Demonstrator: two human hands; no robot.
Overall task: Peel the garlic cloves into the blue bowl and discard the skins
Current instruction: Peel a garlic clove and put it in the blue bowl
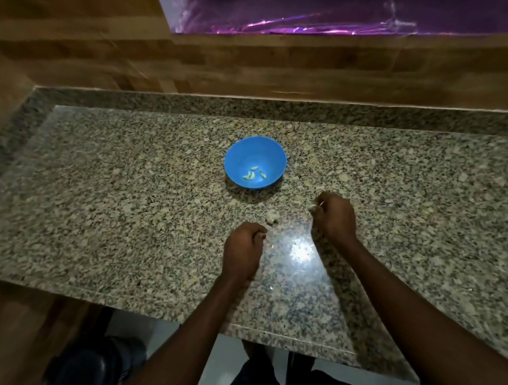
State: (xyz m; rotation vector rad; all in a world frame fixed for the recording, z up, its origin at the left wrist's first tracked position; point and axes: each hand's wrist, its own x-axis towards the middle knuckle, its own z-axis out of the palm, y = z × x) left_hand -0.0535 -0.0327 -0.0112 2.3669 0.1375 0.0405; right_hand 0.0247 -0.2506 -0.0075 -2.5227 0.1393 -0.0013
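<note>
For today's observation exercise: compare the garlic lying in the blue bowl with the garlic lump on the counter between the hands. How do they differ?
The cloves in the bowl lie apart as several small pale pieces; the garlic lump on the counter is one bunched mass. The cloves look smooth and yellowish-green; the lump looks rough and whitish. The cloves rest inside the blue bowl; the lump sits outside it, nearer the hands. Neither is touched by a hand.

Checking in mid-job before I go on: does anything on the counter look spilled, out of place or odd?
Nothing stands out. The blue bowl sits upright with a few peeled cloves inside. A small clump of garlic lies on the counter between the hands, where the peeling is going on.
</note>
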